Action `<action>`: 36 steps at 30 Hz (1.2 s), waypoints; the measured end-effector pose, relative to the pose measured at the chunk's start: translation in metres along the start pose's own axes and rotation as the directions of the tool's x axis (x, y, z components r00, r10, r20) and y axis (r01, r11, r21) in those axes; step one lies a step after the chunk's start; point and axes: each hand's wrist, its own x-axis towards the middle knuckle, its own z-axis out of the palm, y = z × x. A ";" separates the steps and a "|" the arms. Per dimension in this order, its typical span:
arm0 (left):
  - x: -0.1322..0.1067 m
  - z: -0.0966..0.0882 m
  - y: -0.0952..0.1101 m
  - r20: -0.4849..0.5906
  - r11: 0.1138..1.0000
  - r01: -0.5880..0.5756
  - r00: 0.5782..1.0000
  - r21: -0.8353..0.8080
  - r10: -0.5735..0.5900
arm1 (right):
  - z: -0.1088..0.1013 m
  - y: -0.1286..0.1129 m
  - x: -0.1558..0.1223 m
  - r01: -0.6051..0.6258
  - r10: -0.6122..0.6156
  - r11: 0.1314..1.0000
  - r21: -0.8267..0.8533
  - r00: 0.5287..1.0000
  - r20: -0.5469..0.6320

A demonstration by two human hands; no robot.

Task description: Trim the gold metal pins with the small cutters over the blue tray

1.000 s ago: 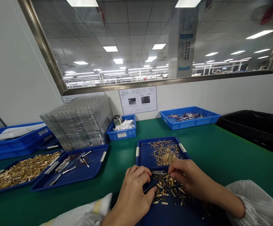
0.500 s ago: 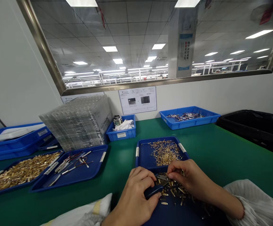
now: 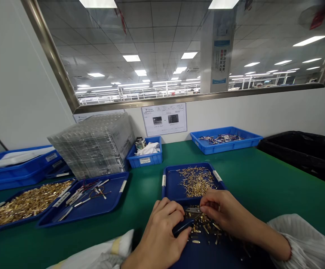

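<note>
Green bench (image 3: 140,194): left grip (image 3: 162,231) clasps dark-handled cutters (image 3: 182,226), right grip (image 3: 224,215) pinched beside steel tip (image 3: 192,210).

Pliers (image 3: 183,225) mostly hidden under L hand (image 3: 162,231), tray (image 3: 163,181) btm cropped.

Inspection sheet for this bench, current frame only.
Surface: green table, carrying trays.
Job's things: blue tray of gold pins; blue-handled cutter over it.
Clutter: clear tray stack, gold-parts tray, tool tray, small bin, far tray, black bin.
Grippers: left hand grips cutter; right hand fingertips at its metal tip, pinched item hidden.
Cables: nothing seen.
Surroundings: white wall, window, posted sheet.
</note>
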 end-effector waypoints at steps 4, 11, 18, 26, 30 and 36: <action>0.000 0.000 0.000 -0.026 0.999 -0.036 0.999 -0.024 0.035 | 0.000 -0.002 0.000 0.011 -0.011 1.000 -0.019 1.000 0.024; -0.001 0.001 0.000 -0.035 1.000 -0.015 0.999 -0.003 0.015 | -0.003 -0.002 0.000 0.046 -0.046 0.999 0.014 0.999 0.028; -0.001 0.000 0.001 -0.060 0.998 -0.061 0.996 -0.024 0.060 | 0.002 -0.001 -0.001 0.019 -0.019 0.999 0.034 1.000 -0.018; -0.002 0.001 0.003 -0.240 0.987 -0.125 0.966 -0.102 0.097 | -0.002 -0.007 0.002 -0.016 0.057 0.951 0.310 0.991 -0.124; 0.000 0.003 0.002 -0.226 0.979 -0.046 0.974 -0.199 0.000 | -0.003 -0.006 0.004 -0.116 0.139 0.879 0.462 0.990 -0.015; -0.001 0.002 -0.002 -0.074 0.984 -0.043 0.997 -0.171 0.031 | -0.007 -0.006 -0.002 0.084 -0.086 0.993 0.085 0.996 0.011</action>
